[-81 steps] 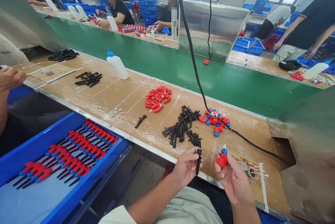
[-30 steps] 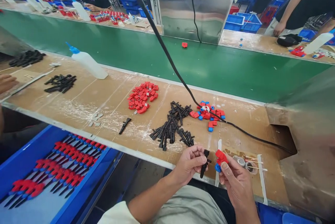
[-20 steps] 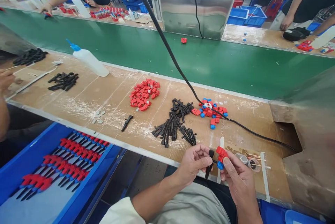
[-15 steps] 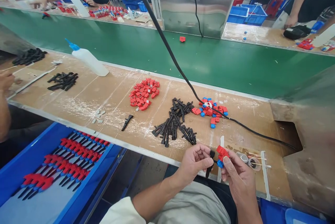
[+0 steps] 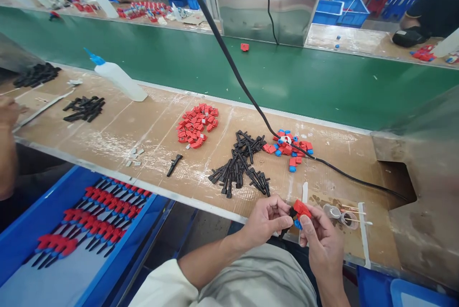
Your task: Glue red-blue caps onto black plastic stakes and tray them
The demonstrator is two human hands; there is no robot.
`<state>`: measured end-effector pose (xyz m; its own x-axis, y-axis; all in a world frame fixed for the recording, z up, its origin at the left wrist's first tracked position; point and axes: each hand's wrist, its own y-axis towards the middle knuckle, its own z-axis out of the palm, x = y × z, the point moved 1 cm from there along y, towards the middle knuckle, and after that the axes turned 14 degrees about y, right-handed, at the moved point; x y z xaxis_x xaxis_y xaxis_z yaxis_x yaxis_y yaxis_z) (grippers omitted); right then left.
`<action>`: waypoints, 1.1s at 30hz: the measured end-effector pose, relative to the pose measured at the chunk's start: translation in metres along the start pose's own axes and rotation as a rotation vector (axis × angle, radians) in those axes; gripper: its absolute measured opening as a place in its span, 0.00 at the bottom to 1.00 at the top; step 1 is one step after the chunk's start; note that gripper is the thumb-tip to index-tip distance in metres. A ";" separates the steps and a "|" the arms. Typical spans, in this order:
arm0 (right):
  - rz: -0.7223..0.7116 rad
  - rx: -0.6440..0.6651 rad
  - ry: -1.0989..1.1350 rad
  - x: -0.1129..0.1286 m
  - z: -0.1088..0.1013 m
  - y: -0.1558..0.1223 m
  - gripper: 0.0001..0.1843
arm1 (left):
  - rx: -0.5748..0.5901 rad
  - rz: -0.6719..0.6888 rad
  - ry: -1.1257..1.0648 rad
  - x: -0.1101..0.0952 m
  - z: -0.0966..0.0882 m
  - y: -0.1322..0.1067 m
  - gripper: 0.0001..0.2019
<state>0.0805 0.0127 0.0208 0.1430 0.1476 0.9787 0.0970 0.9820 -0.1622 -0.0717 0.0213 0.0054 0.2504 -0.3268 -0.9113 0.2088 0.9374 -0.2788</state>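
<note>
My left hand (image 5: 267, 219) is closed on a black plastic stem (image 5: 291, 214), gripping it between thumb and fingers. My right hand (image 5: 320, 241) is closed on a red and blue cap piece (image 5: 300, 211). The two parts touch each other between my hands, just over the near edge of the workbench (image 5: 154, 130). Beyond my hands lies a heap of black stems (image 5: 239, 164) and a small pile of red and blue caps (image 5: 290, 146).
A pile of red clips (image 5: 196, 125) lies mid-bench, with a lone black stem (image 5: 174, 164) nearer. A black cable (image 5: 251, 99) crosses the bench. A white squeeze bottle (image 5: 114, 75) stands left. The blue tray (image 5: 21, 230) holds finished pieces (image 5: 93, 218). The green conveyor (image 5: 287, 82) runs behind. Another person's arm (image 5: 7, 144) is at far left.
My hands have come together: the black stem and the red and blue cap, apart before, now meet. The view has tilted slightly down.
</note>
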 end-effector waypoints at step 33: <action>-0.523 0.455 -0.438 0.033 -0.024 0.007 0.19 | 0.349 0.580 0.937 -0.069 -0.040 -0.012 0.27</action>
<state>0.1094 0.0216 0.0489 -0.2169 -0.4024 0.8894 -0.3782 0.8746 0.3035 -0.1297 0.0377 0.0593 -0.3746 0.4966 -0.7830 0.5784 0.7852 0.2213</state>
